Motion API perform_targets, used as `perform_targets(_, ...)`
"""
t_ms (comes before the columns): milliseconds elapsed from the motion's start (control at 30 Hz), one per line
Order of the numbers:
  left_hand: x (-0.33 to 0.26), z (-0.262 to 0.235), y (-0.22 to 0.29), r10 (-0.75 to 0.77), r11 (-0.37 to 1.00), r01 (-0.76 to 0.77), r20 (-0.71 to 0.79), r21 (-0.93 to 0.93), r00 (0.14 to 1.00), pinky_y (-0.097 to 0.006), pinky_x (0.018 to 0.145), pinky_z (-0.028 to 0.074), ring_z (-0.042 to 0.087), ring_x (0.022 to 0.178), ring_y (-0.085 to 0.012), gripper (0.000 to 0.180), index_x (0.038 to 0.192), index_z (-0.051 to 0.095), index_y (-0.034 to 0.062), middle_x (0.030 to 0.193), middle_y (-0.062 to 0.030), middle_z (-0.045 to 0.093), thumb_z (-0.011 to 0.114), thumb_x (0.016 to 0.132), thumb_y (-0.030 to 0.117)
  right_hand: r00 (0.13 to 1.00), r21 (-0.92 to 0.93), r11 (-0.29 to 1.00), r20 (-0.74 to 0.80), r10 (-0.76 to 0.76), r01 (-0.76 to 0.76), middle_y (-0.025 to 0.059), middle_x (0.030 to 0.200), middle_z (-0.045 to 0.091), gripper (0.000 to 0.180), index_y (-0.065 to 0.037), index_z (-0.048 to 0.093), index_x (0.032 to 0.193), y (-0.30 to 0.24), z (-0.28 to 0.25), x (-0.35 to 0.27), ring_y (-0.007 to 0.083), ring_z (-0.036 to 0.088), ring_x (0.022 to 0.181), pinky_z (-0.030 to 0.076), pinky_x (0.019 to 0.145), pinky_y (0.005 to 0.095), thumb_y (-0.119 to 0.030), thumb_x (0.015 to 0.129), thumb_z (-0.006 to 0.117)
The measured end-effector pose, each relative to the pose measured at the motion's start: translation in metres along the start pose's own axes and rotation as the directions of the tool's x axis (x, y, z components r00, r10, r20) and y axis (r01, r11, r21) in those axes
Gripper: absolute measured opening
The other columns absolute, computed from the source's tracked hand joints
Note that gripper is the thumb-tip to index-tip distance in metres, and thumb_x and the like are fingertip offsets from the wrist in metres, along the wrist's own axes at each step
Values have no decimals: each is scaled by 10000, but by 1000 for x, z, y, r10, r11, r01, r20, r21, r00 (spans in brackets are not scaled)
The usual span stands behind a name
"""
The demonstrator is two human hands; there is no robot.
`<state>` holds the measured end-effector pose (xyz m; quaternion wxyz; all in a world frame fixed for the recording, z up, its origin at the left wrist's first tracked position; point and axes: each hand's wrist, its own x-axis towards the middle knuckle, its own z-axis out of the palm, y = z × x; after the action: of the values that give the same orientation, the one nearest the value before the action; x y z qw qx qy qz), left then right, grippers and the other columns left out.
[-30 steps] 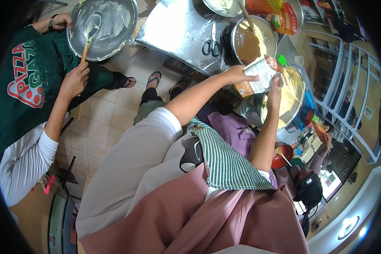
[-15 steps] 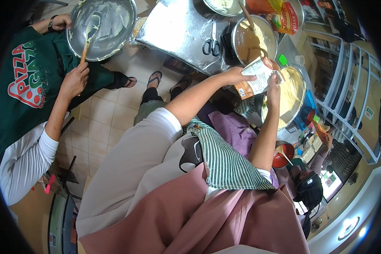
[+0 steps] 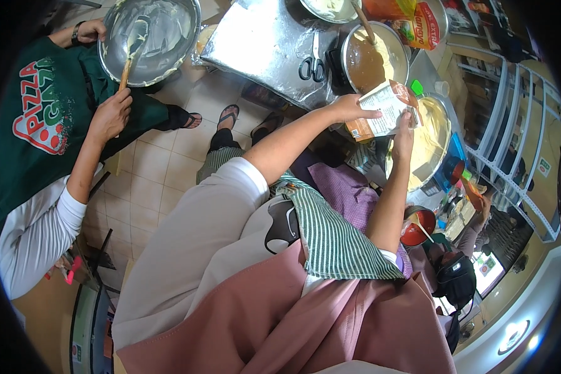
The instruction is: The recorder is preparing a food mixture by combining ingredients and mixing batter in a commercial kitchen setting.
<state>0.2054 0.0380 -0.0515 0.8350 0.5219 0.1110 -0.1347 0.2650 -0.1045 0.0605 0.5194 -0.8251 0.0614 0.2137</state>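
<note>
Both my hands grip a white, brown and orange drink-type carton (image 3: 386,113). My left hand (image 3: 354,109) closes on its left side, and my right hand (image 3: 404,137) pinches the right edge with the thumb raised. Just beyond the carton stands a metal bowl (image 3: 407,61) with brown liquid (image 3: 363,65) pooled beside pale cream, a wooden-handled tool (image 3: 364,25) leaning in it. A second bowl (image 3: 449,128) of pale yellow cream (image 3: 429,140) sits to the right, partly behind the carton and my right hand. The carton's opening is hard to make out.
Black-handled scissors (image 3: 313,65) lie on the foil-like covered table (image 3: 249,43). At left, a person in a green apron (image 3: 62,100) holds a large metal bowl (image 3: 196,37) and a spatula (image 3: 131,53). A red bowl (image 3: 427,218) and white shelving (image 3: 511,143) are at right.
The carton has turned slightly and come a little nearer, its lower end less raised. The brown stream seen earlier over the bowl no longer shows. Both hands keep their grip.
</note>
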Motion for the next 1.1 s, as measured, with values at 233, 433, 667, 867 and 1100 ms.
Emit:
perform_targets(233,-3,2,7,10,1000,-9,25,-11,1000,-280,914,430,591,1013,-165,689,1178,544,-4,1113,-111,623,755,716,461,999,-16,999,-6,-43,43,127,1241,491,589,31,424,1278,12,-10,7,203,481,1109,386,941,334,-454,944,443)
perform_targets(433,0,3,2,28,999,-27,35,-30,999,-280,917,429,584,1017,-158,676,1178,542,-7,1121,-104,617,764,717,436,999,12,998,1,-54,54,120,1222,496,581,26,433,1272,8,-9,0,196,490,1086,398,919,328,-454,944,445)
perform_targets(667,0,5,2,30,999,-29,36,-32,999,-281,916,429,583,1016,-158,674,1179,541,-7,1122,-104,616,764,718,432,997,-30,996,9,-79,79,77,1179,521,568,-6,443,1280,8,-10,0,158,524,1017,448,806,288,-466,947,421)
perform_targets(867,-4,5,9,31,999,-29,39,-45,999,-282,913,431,587,1008,-158,678,1179,543,-7,1115,-106,620,763,718,440,997,10,997,16,-72,72,95,1194,516,575,5,432,1284,13,-14,6,179,515,1043,428,863,305,-459,944,437)
perform_targets(1100,-4,2,4,-32,998,36,58,-59,998,-279,896,440,588,990,-142,589,1131,588,-9,1089,-95,633,739,755,418,999,-77,997,27,-29,31,115,1193,533,586,33,450,1257,9,-10,9,190,506,1058,398,911,315,-463,946,429)
